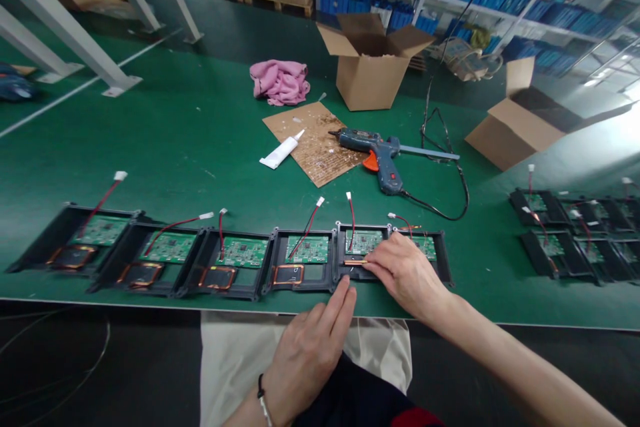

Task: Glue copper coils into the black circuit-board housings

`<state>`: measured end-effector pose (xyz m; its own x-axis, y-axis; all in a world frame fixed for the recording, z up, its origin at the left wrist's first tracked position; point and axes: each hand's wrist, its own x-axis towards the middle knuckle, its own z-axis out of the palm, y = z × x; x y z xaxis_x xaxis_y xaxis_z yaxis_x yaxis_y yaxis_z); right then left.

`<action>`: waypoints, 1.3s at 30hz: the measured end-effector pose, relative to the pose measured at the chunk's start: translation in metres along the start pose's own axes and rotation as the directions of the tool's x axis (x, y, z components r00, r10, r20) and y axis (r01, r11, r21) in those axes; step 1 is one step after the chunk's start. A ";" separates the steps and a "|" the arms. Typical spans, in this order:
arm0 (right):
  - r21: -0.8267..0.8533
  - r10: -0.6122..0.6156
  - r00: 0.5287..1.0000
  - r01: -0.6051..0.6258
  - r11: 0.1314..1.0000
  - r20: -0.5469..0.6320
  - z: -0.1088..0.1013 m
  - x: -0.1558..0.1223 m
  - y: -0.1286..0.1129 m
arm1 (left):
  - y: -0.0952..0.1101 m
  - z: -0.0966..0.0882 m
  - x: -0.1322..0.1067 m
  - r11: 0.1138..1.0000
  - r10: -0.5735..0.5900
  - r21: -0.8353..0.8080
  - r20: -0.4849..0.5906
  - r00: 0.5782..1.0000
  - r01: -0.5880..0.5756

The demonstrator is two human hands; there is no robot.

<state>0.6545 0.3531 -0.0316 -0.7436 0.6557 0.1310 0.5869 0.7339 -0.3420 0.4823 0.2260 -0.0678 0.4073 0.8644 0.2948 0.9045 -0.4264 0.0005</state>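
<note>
Black plastic housings stand in a row along the table's front edge, each with a green circuit board (pixel 307 249) and a red-and-black lead ending in a white plug. In the housing (pixel 338 273) before me, my right hand (pixel 406 273) pinches the edge of a copper coil (pixel 354 261), seen nearly edge-on below the board. My right wrist partly covers the last housing (pixel 445 260) on the right. My left hand (pixel 320 333) has its fingers stretched out, the tips at the front rim of that same housing. Flat square copper coils (pixel 289 274) lie in the housings to the left.
Behind the row, a hot glue gun (pixel 373 150) and a white tube (pixel 283 150) lie by a stained cardboard sheet (pixel 320 137). Farther back are a pink cloth (pixel 280 82) and open boxes (pixel 371 77). More housings (pixel 550 257) stand at right.
</note>
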 end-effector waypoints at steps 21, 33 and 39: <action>0.124 0.048 0.997 -0.041 0.991 -0.060 0.004 -0.003 0.004 | 0.001 0.001 0.001 1.000 -0.003 -0.030 -0.006 1.000 0.003; 0.131 0.071 0.996 -0.079 0.988 0.062 0.000 0.004 -0.003 | 0.001 -0.003 0.002 1.000 -0.009 -0.022 0.018 1.000 0.010; 0.033 0.133 0.988 -0.136 0.990 0.084 0.002 0.010 -0.007 | 0.000 -0.005 0.007 0.999 -0.020 -0.043 0.020 1.000 0.021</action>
<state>0.6419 0.3543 -0.0297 -0.6829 0.7305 0.0057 0.6721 0.6314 -0.3868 0.4849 0.2305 -0.0610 0.3915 0.8779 0.2758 0.9066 -0.4194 0.0478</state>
